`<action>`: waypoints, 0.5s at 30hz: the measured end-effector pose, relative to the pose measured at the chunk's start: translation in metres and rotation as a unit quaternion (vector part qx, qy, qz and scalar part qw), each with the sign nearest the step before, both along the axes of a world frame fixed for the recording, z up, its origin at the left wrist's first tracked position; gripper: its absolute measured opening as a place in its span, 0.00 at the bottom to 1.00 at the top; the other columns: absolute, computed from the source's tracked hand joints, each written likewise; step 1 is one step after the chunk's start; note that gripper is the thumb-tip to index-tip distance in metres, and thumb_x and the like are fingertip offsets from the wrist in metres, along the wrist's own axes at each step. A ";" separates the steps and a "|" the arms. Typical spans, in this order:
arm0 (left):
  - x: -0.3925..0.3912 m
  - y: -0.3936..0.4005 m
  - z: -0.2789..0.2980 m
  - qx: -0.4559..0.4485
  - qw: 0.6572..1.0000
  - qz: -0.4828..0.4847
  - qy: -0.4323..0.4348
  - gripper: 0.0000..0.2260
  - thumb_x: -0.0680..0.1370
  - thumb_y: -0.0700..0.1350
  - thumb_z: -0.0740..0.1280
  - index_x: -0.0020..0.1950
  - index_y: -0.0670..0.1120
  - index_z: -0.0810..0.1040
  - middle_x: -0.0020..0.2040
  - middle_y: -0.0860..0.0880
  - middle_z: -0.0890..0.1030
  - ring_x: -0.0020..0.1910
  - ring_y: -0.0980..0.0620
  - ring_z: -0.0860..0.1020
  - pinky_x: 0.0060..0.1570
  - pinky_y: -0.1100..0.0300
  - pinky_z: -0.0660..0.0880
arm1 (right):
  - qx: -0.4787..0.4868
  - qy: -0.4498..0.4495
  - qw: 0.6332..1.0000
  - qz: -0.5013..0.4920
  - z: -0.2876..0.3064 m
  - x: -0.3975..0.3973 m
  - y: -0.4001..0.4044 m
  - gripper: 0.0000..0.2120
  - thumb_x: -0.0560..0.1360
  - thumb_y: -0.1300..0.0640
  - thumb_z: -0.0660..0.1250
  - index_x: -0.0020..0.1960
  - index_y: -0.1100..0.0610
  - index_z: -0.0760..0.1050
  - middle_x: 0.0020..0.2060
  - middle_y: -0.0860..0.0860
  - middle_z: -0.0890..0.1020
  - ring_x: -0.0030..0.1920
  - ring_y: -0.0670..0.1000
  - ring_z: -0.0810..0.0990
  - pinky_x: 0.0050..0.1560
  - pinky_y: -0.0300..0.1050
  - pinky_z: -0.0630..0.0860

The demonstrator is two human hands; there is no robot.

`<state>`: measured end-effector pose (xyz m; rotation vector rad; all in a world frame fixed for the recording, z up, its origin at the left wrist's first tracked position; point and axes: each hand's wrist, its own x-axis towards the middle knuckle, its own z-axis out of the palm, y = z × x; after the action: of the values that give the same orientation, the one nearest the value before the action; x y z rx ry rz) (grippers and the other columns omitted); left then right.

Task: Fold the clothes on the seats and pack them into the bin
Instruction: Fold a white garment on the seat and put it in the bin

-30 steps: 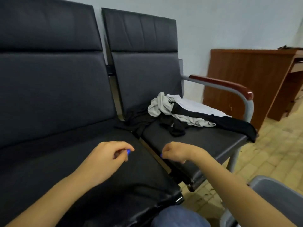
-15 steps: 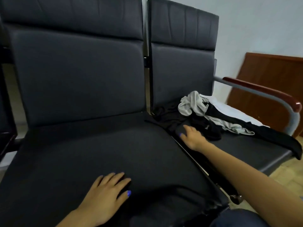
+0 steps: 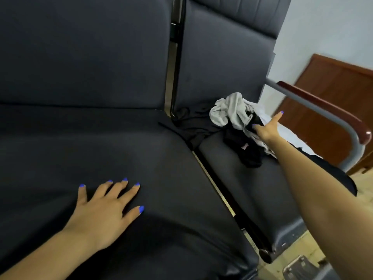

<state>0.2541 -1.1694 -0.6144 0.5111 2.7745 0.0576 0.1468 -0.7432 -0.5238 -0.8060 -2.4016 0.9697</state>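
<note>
Leftmost, the left hand (image 3: 105,211) lies flat with fingers spread, pressing a black garment (image 3: 165,199) laid over the near seat. Right of it, across the seat gap (image 3: 212,178), the clothes pile (image 3: 232,118) lies heaped on the far seat (image 3: 262,188); the right hand (image 3: 266,130) reaches into it, thumb out, fingers seemingly curled into dark fabric. Fetching the next piece seems underway; lifting it free without dragging the grey cloth comes next. The bin cannot be made out clearly.
</note>
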 end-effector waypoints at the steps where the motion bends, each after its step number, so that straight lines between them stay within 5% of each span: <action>1: 0.000 0.001 0.002 -0.005 1.000 0.002 0.004 0.28 0.78 0.65 0.42 0.77 0.61 0.39 0.78 0.58 0.44 0.77 0.53 0.43 0.73 0.40 0.45 | -0.050 0.005 0.999 -0.008 -0.002 -0.008 0.003 0.44 0.79 0.59 0.61 0.75 0.57 0.27 0.72 0.61 0.62 0.64 0.59 0.71 0.63 0.49 0.67; 4: -0.001 0.004 0.004 -0.009 1.000 0.012 0.006 0.28 0.78 0.66 0.42 0.76 0.62 0.39 0.77 0.59 0.45 0.77 0.54 0.45 0.73 0.41 0.46 | -0.071 -0.009 0.997 -0.031 -0.014 -0.028 0.013 0.36 0.82 0.54 0.56 0.76 0.60 0.33 0.70 0.62 0.65 0.66 0.61 0.70 0.66 0.48 0.63; 8: -0.003 0.005 0.004 -0.012 1.000 0.021 0.005 0.28 0.78 0.67 0.43 0.76 0.63 0.38 0.77 0.60 0.45 0.77 0.54 0.44 0.74 0.42 0.46 | 0.040 -0.136 0.990 -0.014 -0.022 -0.033 0.034 0.23 0.81 0.53 0.57 0.73 0.61 0.61 0.70 0.65 0.64 0.67 0.66 0.67 0.68 0.55 0.65; 13: -0.003 0.005 0.003 -0.005 1.000 0.021 0.005 0.28 0.78 0.66 0.43 0.76 0.63 0.39 0.77 0.60 0.45 0.77 0.54 0.45 0.74 0.41 0.46 | 0.092 -0.152 0.984 0.030 -0.023 -0.021 0.032 0.17 0.77 0.58 0.65 0.63 0.64 0.69 0.63 0.64 0.72 0.62 0.63 0.71 0.61 0.52 0.68; 15: -0.003 0.004 0.002 -0.006 1.000 0.018 0.004 0.28 0.78 0.66 0.44 0.76 0.62 0.40 0.77 0.60 0.46 0.77 0.54 0.45 0.74 0.41 0.45 | 0.082 -0.151 0.984 0.042 -0.022 -0.008 0.025 0.15 0.77 0.56 0.67 0.57 0.64 0.69 0.61 0.64 0.73 0.56 0.60 0.73 0.51 0.49 0.69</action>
<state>0.2507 -1.1659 -0.6120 0.4589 2.7906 0.0459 0.1384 -0.7183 -0.5457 -0.8471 -2.7529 0.7069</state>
